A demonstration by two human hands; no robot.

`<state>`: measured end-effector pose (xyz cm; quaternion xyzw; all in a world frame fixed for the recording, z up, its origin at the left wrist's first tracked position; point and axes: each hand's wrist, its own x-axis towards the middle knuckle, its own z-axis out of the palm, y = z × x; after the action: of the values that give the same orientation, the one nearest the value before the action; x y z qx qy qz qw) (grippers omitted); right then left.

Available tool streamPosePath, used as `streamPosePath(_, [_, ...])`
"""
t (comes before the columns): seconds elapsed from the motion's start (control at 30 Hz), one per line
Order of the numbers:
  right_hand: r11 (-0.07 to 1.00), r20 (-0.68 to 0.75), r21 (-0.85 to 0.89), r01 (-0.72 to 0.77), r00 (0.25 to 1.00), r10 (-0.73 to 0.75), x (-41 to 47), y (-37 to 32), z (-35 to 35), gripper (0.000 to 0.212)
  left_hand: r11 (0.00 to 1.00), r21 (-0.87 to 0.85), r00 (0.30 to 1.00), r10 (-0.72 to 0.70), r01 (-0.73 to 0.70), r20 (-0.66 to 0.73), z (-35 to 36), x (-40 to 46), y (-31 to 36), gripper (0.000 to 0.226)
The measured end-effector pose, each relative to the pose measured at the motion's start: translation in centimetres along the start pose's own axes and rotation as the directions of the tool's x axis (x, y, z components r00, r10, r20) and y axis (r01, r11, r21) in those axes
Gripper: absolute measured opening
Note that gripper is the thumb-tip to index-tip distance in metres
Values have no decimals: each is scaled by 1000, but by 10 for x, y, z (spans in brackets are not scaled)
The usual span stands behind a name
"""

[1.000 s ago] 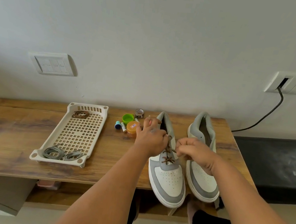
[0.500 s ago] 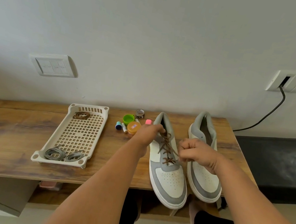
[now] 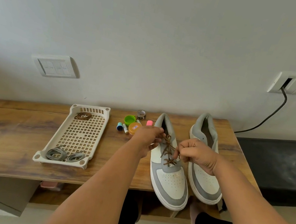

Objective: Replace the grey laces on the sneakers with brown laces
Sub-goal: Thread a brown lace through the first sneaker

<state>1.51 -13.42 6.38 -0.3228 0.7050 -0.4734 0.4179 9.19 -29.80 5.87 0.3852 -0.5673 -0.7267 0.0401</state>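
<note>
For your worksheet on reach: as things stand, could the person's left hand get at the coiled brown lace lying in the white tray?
Probably yes. The left hand is by the laced sneaker; the coiled brown lace lies uncovered at the far end of the open tray, to its left, nothing between. It would likely have to let go of the lace it appears to pinch.

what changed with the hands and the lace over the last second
The left hand slid from over the laced eyelets to the left sneaker's collar, uncovering the brown lace. The right hand kept its grip on the lace end. The tray, grey laces and right sneaker stayed put.
</note>
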Motion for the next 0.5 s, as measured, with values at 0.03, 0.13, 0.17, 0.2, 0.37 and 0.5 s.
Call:
streamPosePath(0.03, [1000, -1, -1, -13, 1000, 13, 0, 0, -1, 23, 999, 44, 1000, 30, -29, -2, -1, -1, 0, 10])
streamPosePath(0.13, [999, 11, -23, -48, 999, 48, 0, 3, -5, 20, 842, 483, 964, 267, -242, 17, -10, 1, 2, 15])
streamPosePath(0.17, [998, 11, -37, -55, 998, 55, 0, 4, -5, 16, 669, 678, 931, 359, -305, 65, -13, 0, 3, 13])
streamPosePath(0.2, [997, 10, -55, -61, 998, 61, 1, 5, -6, 11, 493, 803, 904, 409, -334, 124, -16, 0, 4, 9])
streamPosePath(0.37, [991, -13, -95, -93, 996, 92, 2, 6, -9, 13, 91, 933, 898, 318, -349, 305, -27, 4, 5, 9])
streamPosePath(0.5, [991, -18, -89, -103, 995, 102, 1, 5, -8, 11, 210, 889, 870, 386, -407, 307, -33, 10, -1, 18])
